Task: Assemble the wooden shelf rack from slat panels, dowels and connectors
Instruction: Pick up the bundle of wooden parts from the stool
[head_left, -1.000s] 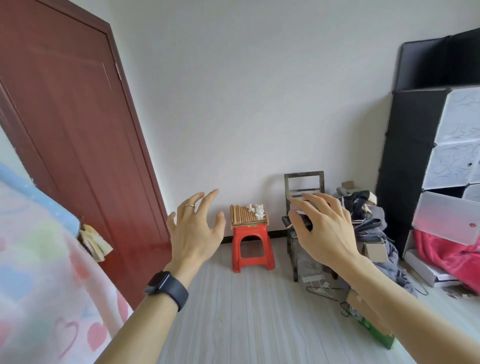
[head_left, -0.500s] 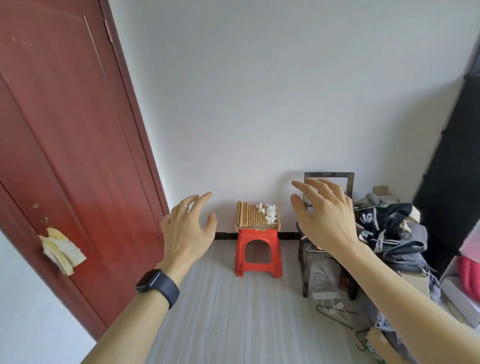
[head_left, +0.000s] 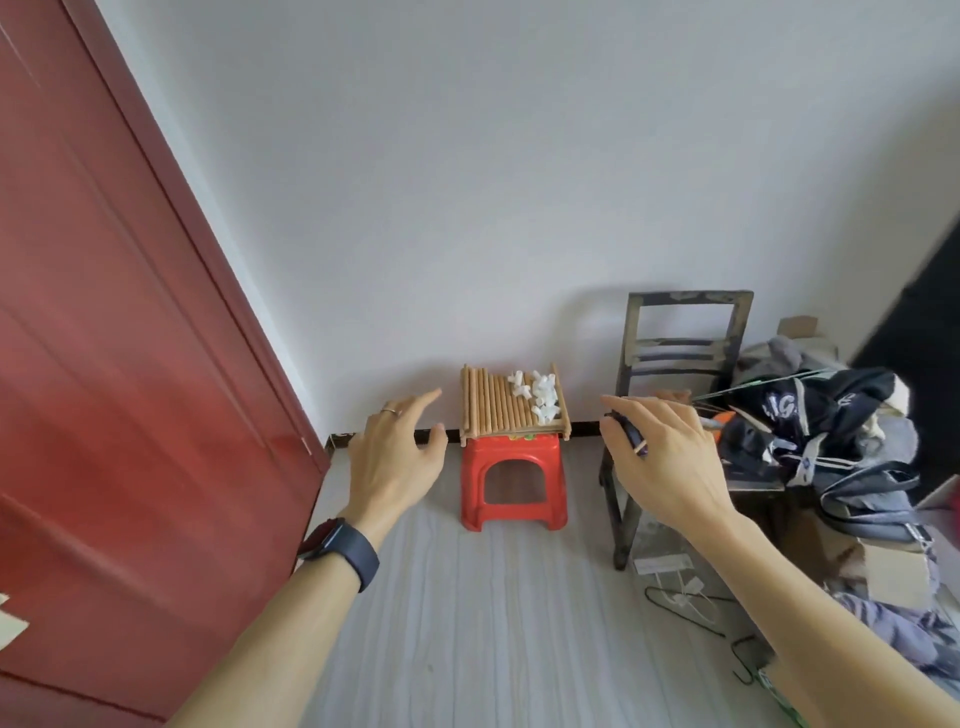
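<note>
Red plastic formed the small stool (head_left: 511, 467) that stood on the pale grey plank floor (head_left: 493, 623), close against the white wall (head_left: 519, 156) and its black skirting strip (head_left: 584, 430). On the stool's top lay a flat stack of pale wooden slats and dowels (head_left: 491, 410), their lengths running away from the camera. A loose heap of small white plastic connectors (head_left: 540, 397) rested on the stack's right half.

Both hands were raised in front of the stool, one on each side, and neither touched it. The left hand (head_left: 395, 462) hung just left of the stool, palm down, its fingers (head_left: 415, 405) straight and slightly spread, gripping nothing. It bore a thin silver ring (head_left: 389, 410) on one finger and a dark smartwatch (head_left: 345, 551) on the wrist. The right hand (head_left: 670, 462) hung to the right of the stool, in front of a worn dark wooden chair (head_left: 685, 322). Its fingers (head_left: 639, 408) were loosely bent and apart, with nothing plainly held. A small dark shape showed by the thumb, and I could not tell whether it touched the hand or lay behind it.

At the left stood a reddish-brown wooden door (head_left: 104, 364). A heap of dark blue and grey clothes (head_left: 831, 431) covered the chair's seat and spilled to the right. Thin wire hangers (head_left: 685, 608) lay on the floor beside the chair's front leg.
</note>
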